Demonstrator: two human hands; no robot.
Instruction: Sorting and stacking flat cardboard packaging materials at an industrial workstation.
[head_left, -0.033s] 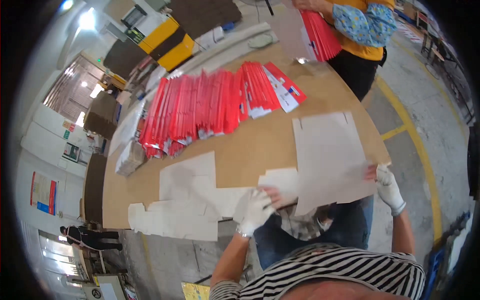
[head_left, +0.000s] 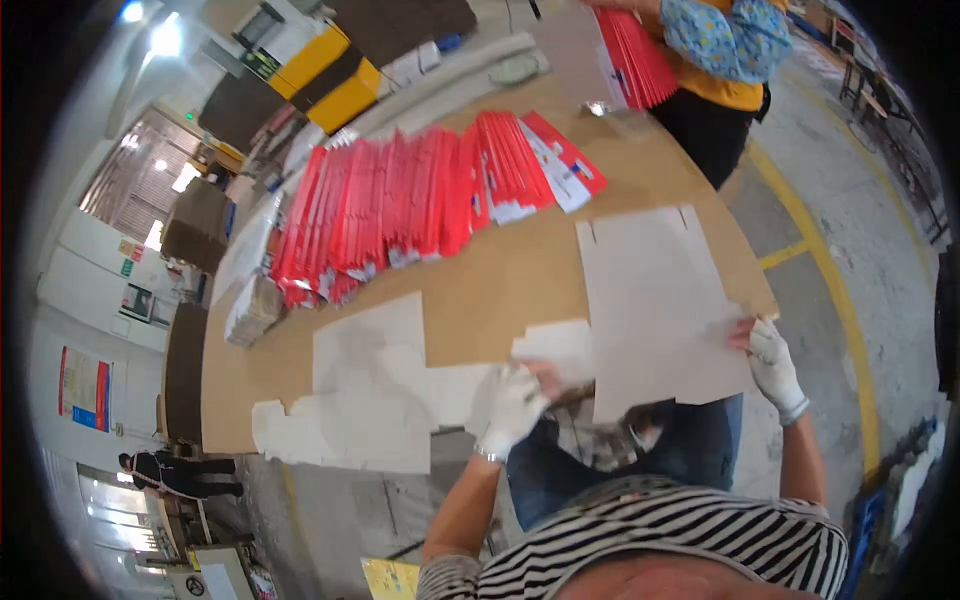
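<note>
A flat white cardboard carton blank (head_left: 650, 300) lies on the brown table (head_left: 500, 270), with its near edge hanging over the table's front. My left hand (head_left: 512, 405), in a white glove, grips the blank's near-left flap. At the near-right corner, my gloved right hand (head_left: 772, 362) pinches the same blank. Both hands are at the table's front edge, just above my lap.
Another white blank (head_left: 370, 390) lies flat to the left. A long row of flat red cartons (head_left: 400, 200) leans across the table's far side. A co-worker (head_left: 720, 70) stands at the far right holding a red stack (head_left: 635, 50). Yellow floor lines (head_left: 830, 270) run on the right.
</note>
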